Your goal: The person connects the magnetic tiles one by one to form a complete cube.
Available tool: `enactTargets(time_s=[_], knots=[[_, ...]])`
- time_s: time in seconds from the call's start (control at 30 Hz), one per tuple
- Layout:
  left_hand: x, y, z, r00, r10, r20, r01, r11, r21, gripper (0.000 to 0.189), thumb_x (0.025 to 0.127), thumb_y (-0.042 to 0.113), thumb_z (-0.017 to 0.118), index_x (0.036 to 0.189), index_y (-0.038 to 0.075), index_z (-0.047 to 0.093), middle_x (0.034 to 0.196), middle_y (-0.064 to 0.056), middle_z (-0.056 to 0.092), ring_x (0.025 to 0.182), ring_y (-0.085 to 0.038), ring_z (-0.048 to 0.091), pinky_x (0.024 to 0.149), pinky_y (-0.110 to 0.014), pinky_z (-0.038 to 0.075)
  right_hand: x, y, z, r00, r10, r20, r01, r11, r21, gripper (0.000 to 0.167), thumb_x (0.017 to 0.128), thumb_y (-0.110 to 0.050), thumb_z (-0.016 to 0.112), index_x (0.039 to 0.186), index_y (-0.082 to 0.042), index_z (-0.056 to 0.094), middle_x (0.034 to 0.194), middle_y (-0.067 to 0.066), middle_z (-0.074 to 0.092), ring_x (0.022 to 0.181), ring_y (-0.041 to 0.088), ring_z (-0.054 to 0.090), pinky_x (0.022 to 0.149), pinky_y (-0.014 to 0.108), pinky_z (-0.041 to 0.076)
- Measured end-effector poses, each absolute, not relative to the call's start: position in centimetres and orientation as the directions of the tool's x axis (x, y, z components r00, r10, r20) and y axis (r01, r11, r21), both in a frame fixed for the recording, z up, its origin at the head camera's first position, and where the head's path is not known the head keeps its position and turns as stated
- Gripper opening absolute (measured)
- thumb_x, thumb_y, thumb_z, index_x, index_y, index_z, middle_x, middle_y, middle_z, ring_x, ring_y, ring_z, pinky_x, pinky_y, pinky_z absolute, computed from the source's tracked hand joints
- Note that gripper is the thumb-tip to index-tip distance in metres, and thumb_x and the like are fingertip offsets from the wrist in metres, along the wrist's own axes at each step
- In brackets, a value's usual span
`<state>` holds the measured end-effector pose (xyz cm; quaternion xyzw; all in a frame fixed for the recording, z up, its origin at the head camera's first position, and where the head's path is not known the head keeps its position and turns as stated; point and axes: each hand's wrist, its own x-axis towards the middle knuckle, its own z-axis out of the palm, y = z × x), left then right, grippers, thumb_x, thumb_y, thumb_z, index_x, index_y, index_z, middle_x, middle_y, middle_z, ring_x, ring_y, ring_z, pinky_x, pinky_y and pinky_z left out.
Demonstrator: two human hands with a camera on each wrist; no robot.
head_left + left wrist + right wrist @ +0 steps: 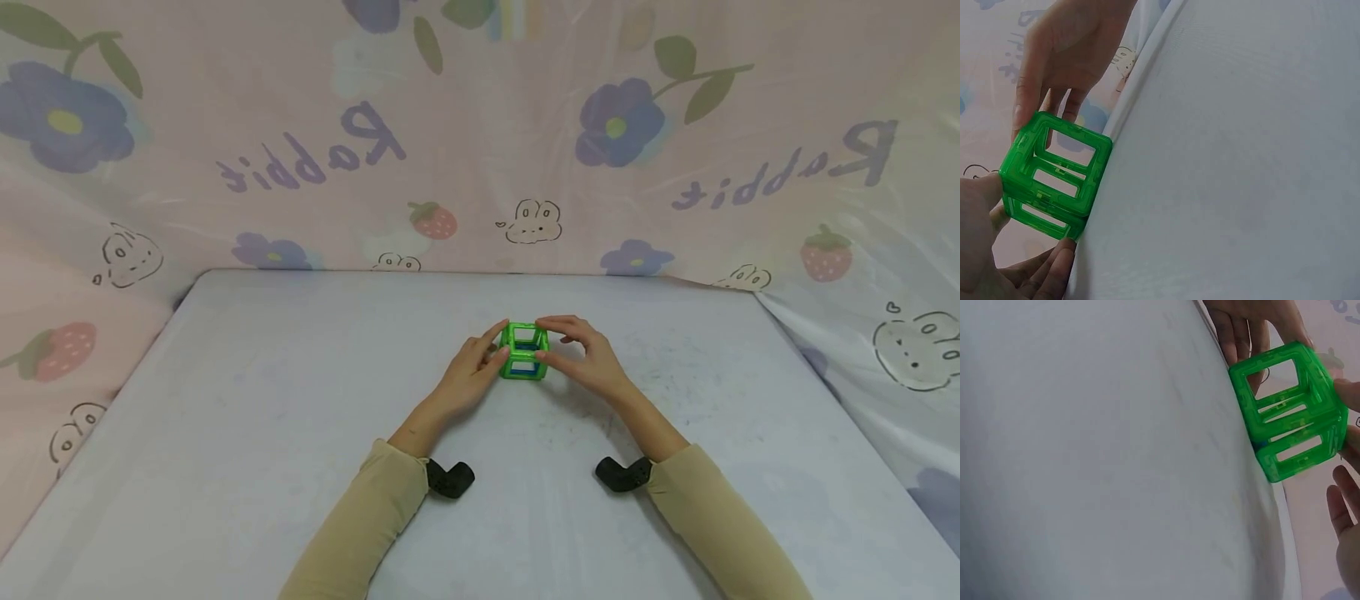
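Note:
A cube of see-through green square frames, like magnetic building tiles (523,356), stands on the white table, with some blue showing low inside it. My left hand (467,377) holds its left side, thumb at the near edge and a finger at the far top corner. On the opposite side, my right hand (591,360) grips it between thumb and forefinger. From the left wrist, the cube (1019,164) shows open windows in its faces, with the right hand (1066,47) beyond. In the right wrist view, left-hand fingers (1225,337) appear behind the cube (1243,394).
The white table (300,400) spreads around both arms. A pale pink curtain (480,150) printed with flowers, rabbits and strawberries hangs behind it and along the sides. A black curved device (452,480) juts from the left cuff, another (622,474) from the right.

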<state>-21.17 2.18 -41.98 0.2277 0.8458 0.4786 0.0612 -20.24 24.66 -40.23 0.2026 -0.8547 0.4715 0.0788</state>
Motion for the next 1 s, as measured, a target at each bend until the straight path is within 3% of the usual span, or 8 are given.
enactTargets(time_s=[0.17, 0.4, 0.7, 1.0], knots=[[-21.26, 2.13, -42.06, -0.888, 0.445, 0.115, 0.33, 0.444, 0.833, 0.051, 0.103, 0.032, 0.044, 0.151, 0.021, 0.032, 0.107, -0.014, 0.052, 0.088, -0.019, 0.046, 0.075, -0.032, 0.039, -20.23, 24.67, -40.27, -0.912, -0.249, 0.325, -0.409, 0.516, -0.753, 0.046, 0.083, -0.008, 0.074, 0.128, -0.008, 0.062, 0.133, 0.01, 0.058, 0.122, 0.024, 0.046, 0.093, 0.047, 0.042], [-21.48, 1.94, -42.0, -0.894, 0.431, 0.119, 0.322, 0.437, 0.84, 0.05, 0.103, 0.031, 0.044, 0.151, 0.02, 0.033, 0.107, -0.014, 0.054, 0.088, -0.019, 0.046, 0.077, -0.033, 0.039, -20.5, 24.28, -40.05, -0.917, -0.25, 0.311, -0.398, 0.527, -0.75, 0.047, 0.082, -0.001, 0.072, 0.128, 0.002, 0.059, 0.135, 0.018, 0.056, 0.121, 0.036, 0.047, 0.091, 0.058, 0.041], [-21.5, 1.69, -41.95, -0.893, 0.428, 0.137, 0.333, 0.423, 0.843, 0.05, 0.102, 0.027, 0.045, 0.15, 0.017, 0.034, 0.115, -0.018, 0.058, 0.093, -0.022, 0.052, 0.081, -0.036, 0.042, -20.53, 24.44, -39.94, -0.92, -0.263, 0.291, -0.39, 0.541, -0.745, 0.046, 0.084, -0.013, 0.075, 0.128, -0.009, 0.062, 0.135, 0.006, 0.058, 0.119, 0.021, 0.049, 0.091, 0.043, 0.044], [-21.23, 1.42, -41.15, -0.902, 0.412, 0.127, 0.324, 0.452, 0.831, 0.049, 0.103, 0.033, 0.043, 0.15, 0.022, 0.033, 0.125, -0.017, 0.052, 0.094, -0.023, 0.053, 0.083, -0.039, 0.044, -20.24, 24.74, -39.5, -0.922, -0.252, 0.295, -0.386, 0.524, -0.759, 0.047, 0.084, -0.016, 0.074, 0.129, -0.01, 0.061, 0.133, 0.006, 0.06, 0.121, 0.022, 0.049, 0.092, 0.047, 0.045]])
